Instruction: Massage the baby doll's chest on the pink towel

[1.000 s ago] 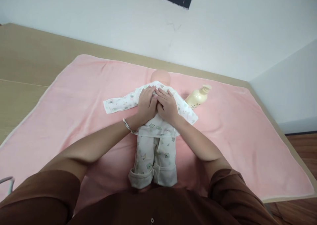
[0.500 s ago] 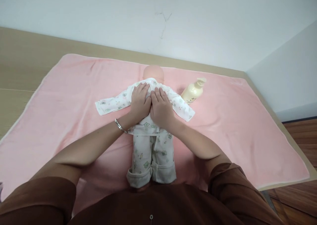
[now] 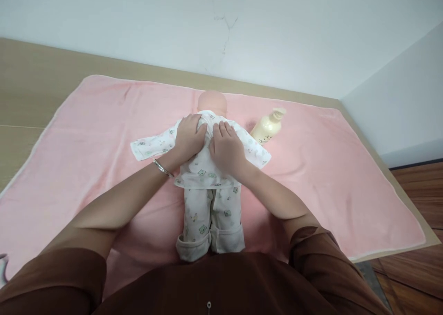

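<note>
A baby doll [image 3: 212, 101] lies on a pink blanket, its bald head toward the wall and no facial features showing. It wears a white printed top [image 3: 204, 174] with the sleeves spread out, and matching trousers [image 3: 226, 213] with turned-up cuffs. My left hand [image 3: 189, 138] rests flat on the left of the upper body, fingers stretched toward the neck. Beside it, my right hand [image 3: 227, 148] lies flat on the right of the upper body, fingers extended. A narrow strip of the top shows between the two hands.
The pink blanket [image 3: 311, 181] covers much of a wooden table [image 3: 27, 84] against a white wall. A cream pump bottle [image 3: 268, 126] leans or lies near the doll's right-hand sleeve. Part of a pale object [image 3: 2, 266] shows at the lower left edge.
My hands have spread slightly apart across the doll's upper body, the left one shifting outward more. The whole view has shifted a little.
</note>
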### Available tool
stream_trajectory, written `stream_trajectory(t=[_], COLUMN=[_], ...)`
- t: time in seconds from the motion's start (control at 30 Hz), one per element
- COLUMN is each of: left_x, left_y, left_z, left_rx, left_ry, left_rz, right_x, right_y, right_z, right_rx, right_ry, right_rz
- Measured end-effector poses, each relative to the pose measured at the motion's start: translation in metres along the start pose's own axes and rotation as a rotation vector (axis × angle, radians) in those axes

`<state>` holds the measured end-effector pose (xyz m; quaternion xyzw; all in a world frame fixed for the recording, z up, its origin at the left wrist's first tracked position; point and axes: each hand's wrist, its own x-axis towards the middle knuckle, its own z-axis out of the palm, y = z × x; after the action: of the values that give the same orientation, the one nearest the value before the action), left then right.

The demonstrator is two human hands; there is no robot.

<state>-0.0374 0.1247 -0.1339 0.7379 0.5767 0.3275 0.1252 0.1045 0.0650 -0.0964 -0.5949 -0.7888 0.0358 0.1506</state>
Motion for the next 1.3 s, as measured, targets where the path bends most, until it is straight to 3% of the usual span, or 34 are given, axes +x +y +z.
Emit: stream_trajectory(t=[0.23, 0.5, 0.67, 0.77, 1.03, 1.13, 1.3], left_x=[-0.033, 0.001, -0.026, -0.042, -0.005, -0.007, -0.03], left_y=[0.021, 0.004, 0.022, 0.031, 0.017, 0.021, 0.033], left_z=[0.007, -0.005, 0.003, 0.007, -0.014, -0.019, -0.013], left_rx=[0.08, 0.13, 0.094, 0.034, 0.024, 0.158, 0.232], left_ry=[0.056, -0.093, 0.007, -0.002, -0.087, -0.121, -0.036], left_rz=[0.164, 0.028, 0.065, 0.011, -0.073, -0.083, 0.078], right_x=[0.038, -0.002, 0.023, 0.037, 0.0, 0.007, 0.037], right_y=[0.036, -0.003, 0.02, 0.028, -0.006, 0.001, 0.025], right_z=[-0.002, -0.008, -0.007, -0.004, -0.016, -0.015, -0.006], right_rx=[0.108, -0.045, 0.066, 0.069, 0.018, 0.062, 0.105], right_ry=[-0.096, -0.034, -0.078, -0.074, -0.062, -0.063, -0.091], right_rz=[0.134, 0.007, 0.147, 0.199, 0.073, 0.071, 0.201])
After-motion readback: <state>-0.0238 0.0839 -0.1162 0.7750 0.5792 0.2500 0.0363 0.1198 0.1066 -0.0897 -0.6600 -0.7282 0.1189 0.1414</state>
